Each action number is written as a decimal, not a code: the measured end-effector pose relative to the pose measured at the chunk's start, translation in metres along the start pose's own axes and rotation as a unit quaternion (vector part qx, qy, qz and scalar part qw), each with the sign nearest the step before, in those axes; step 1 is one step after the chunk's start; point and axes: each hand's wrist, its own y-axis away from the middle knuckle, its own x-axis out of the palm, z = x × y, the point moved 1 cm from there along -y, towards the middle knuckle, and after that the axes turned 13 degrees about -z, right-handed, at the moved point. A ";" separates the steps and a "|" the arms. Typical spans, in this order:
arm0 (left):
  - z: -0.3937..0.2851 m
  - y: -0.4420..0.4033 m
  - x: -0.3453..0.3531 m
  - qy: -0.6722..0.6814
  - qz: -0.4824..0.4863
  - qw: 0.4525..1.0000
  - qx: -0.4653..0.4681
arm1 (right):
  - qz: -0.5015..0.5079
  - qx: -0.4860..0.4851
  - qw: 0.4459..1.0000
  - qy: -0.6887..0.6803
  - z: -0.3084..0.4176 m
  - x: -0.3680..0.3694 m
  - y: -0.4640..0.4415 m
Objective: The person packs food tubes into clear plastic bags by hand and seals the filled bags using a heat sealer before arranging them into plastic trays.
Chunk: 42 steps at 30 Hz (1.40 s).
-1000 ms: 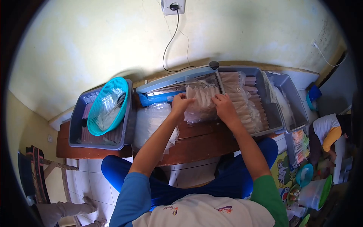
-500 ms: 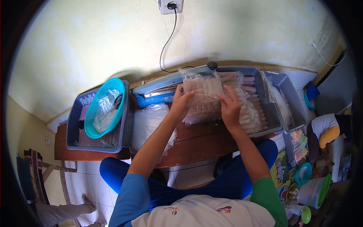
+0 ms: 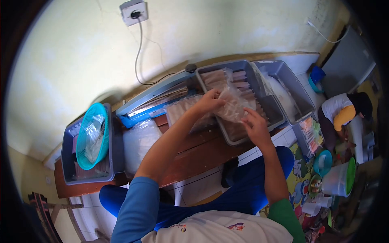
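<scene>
My left hand (image 3: 210, 102) is closed on the near corner of a clear plastic packet (image 3: 232, 106), which looks crinkled. My right hand (image 3: 256, 127) pinches the packet's right edge with thumb and fingertips. The packet is tilted over a grey tray (image 3: 279, 123) holding rows of brownish filled packets (image 3: 239, 131). To the left of the tray, partly behind my left forearm, a stack of similar packets (image 3: 182, 111) lies on the wooden table. What fills the held packet is hard to make out.
A blue bar sealer (image 3: 135, 116) stands along the wall. Clear plastic bags (image 3: 142, 139) lie before it. At left, a turquoise basket (image 3: 101, 152) with scissors rests on a grey bin (image 3: 67, 166). Another grey tray (image 3: 306, 101) stands right. A person (image 3: 340, 107) bends beyond it.
Both hands have moved with the packet rightward over the grey tray. The stack once under it now lies on the table to the left. My view has turned and shifted right.
</scene>
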 end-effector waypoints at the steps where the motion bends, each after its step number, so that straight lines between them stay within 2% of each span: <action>1: 0.000 -0.005 0.006 -0.120 0.024 0.992 0.001 | 0.041 0.001 0.999 0.015 0.000 -0.001 0.005; 2: -0.001 -0.011 0.009 -0.121 0.029 0.992 -0.002 | 0.083 0.002 0.996 0.029 -0.001 0.000 0.008; 4: -0.004 -0.019 0.013 -0.231 0.066 0.971 -0.003 | 0.117 0.030 0.993 0.012 -0.002 0.007 0.013; 5: -0.006 -0.022 0.014 -0.232 0.072 0.970 -0.007 | 0.153 0.052 0.987 -0.007 -0.004 0.010 0.016; 7: -0.011 -0.027 0.012 -0.399 0.057 0.906 0.132 | 0.172 0.071 0.983 -0.006 -0.003 0.000 0.005; 8: -0.008 -0.032 0.011 -0.400 0.061 0.905 0.129 | 0.193 0.083 0.978 -0.004 -0.003 -0.006 -0.003; 9: -0.005 -0.037 0.010 -0.415 0.049 0.895 0.153 | 0.193 0.087 0.977 -0.006 -0.005 -0.010 -0.009; 11: 0.004 -0.041 0.010 -0.431 0.039 0.885 0.174 | 0.117 0.171 0.978 0.024 -0.014 -0.017 -0.020; 13: 0.010 -0.042 0.015 -0.471 0.044 0.851 0.227 | 0.090 0.157 0.982 0.050 -0.026 -0.017 -0.024; 16: 0.010 -0.042 0.024 -0.522 0.032 0.828 0.202 | 0.055 0.141 0.983 0.100 -0.038 -0.010 -0.014; 18: 0.009 -0.041 0.026 -0.531 0.034 0.821 0.205 | 0.049 0.140 0.981 0.123 -0.038 -0.007 -0.010; 20: 0.011 -0.043 0.026 -0.541 0.031 0.814 0.210 | 0.105 0.171 0.966 0.161 -0.037 -0.007 -0.014; 26: 0.007 -0.040 0.022 -0.527 0.041 0.829 0.184 | 0.224 0.218 0.940 0.137 -0.046 0.000 -0.015; 29: 0.009 -0.039 0.020 -0.518 0.069 0.832 0.185 | 0.217 0.221 0.943 0.124 -0.043 -0.002 -0.015; 33: 0.014 -0.033 0.024 -0.554 0.025 0.800 0.230 | 0.192 0.244 0.942 0.126 -0.038 -0.005 -0.016; 36: 0.015 -0.028 0.027 -0.583 -0.012 0.774 0.246 | 0.144 0.200 0.956 0.157 -0.043 -0.004 -0.011; 38: 0.017 -0.027 0.029 -0.590 -0.026 0.765 0.258 | 0.220 0.257 0.929 0.149 -0.046 -0.003 -0.011; 42: 0.016 -0.024 0.031 -0.600 -0.029 0.759 0.251 | 0.227 0.240 0.933 0.141 -0.048 -0.005 -0.012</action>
